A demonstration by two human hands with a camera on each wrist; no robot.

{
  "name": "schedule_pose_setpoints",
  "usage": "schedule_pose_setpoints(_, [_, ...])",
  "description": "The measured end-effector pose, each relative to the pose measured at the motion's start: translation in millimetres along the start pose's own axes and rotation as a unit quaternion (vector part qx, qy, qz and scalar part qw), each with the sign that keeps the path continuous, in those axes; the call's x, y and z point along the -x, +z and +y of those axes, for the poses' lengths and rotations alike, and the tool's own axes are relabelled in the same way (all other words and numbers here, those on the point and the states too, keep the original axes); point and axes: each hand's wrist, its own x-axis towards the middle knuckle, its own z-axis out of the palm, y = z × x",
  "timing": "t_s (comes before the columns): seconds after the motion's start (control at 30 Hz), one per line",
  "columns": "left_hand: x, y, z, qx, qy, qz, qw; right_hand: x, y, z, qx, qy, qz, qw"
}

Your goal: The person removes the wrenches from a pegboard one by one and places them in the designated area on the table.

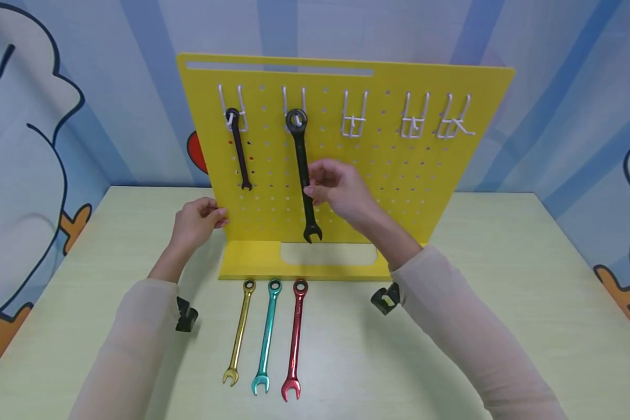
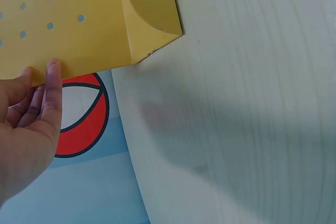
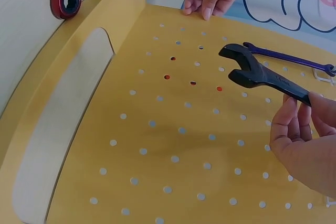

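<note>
1. Large black combination wrench (image 1: 304, 175): matte dark metal, ring end over a white wire hook (image 1: 294, 108), shank hanging down the board face, open jaw end just above the board's foot. In the right wrist view the open end (image 3: 247, 66) stands slightly off the perforated surface.
2. Right hand (image 1: 341, 189): fingertips and thumb pinch the wrench shank at mid-length; fingers curled, wrist raised, forearm angled up from the table. The right wrist view shows the fingers (image 3: 294, 124) closed on the shank.
3. Left hand (image 1: 196, 219): grips the left edge of the board, thumb (image 2: 52, 85) laid flat on the front face, other fingers bent behind the edge.
4. Yellow pegboard (image 1: 399, 175): smooth painted sheet, regular rows of small round holes, long slot near the top, bent forward at the bottom into a foot with a rounded cut-out. Stands upright on the table.
5. Small dark wrench (image 1: 238, 151): thinner, purplish-black, hanging from the leftmost hook, well apart from the hands.
6. Hooks: five white wire hooks in one row; two carry wrenches, three are bare.
7. Three glossy ratchet wrenches lie side by side in front of the foot, ring ends toward the board: gold (image 1: 238, 332), teal (image 1: 266, 335), red (image 1: 295, 338).
8. Table (image 1: 504, 291): pale wood-grain laminate.
</note>
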Motion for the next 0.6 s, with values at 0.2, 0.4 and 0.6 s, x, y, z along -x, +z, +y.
schedule_pose_setpoints(0.2, [-0.8, 0.1, -0.3, -0.001, -0.004, 0.0, 1.0, 1.1, -1.2, 0.5, 0.0, -0.001, -0.003, 1.0])
schedule_pose_setpoints(0.4, [0.7, -0.2, 1.1, -0.001, 0.001, 0.001, 1.0, 3.4, -2.4, -0.6, -0.007, -0.003, -0.009, 1.0])
schedule_pose_setpoints(0.6, [-0.4, 0.0, -0.6, -0.001, 0.004, 0.002, 1.0, 6.1, -3.1, -1.9, -0.008, -0.008, -0.01, 1.0])
